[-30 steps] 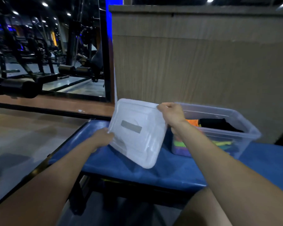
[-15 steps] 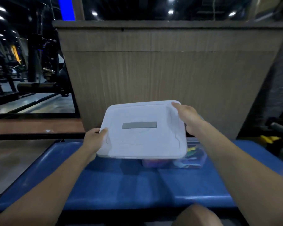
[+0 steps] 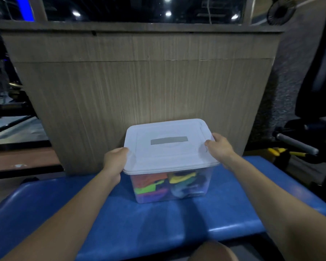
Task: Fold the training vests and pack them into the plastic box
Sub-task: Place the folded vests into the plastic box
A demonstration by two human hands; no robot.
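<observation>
At far left lies a strip of reddish-brown floor (image 3: 21, 159), and beside it begins the blue padded bench (image 3: 120, 223), one smooth, glossy vinyl surface with soft creases. The left hand (image 3: 114, 162) grips the left edge of the lid (image 3: 167, 147), thumb curled over the top and fingers tucked under the rim. That lid is a single white, matte plastic rectangle with rounded corners, raised ridges and one grey rectangular label at its centre. It sits on top of the plastic box (image 3: 169, 187), one clear, straight-walled tub standing on the bench just in front of a wood-grain panel (image 3: 139, 87). Through the tub's wall show the folded training vests (image 3: 164, 183), soft fabric in orange, green, yellow, purple and a dark shade; their number cannot be told. The right hand (image 3: 220, 149) grips the lid's right edge, thumb on top, fingers wrapped round the far corner. At far right lies a grey, rough-surfaced bar (image 3: 295, 144) with yellow parts near it.
</observation>
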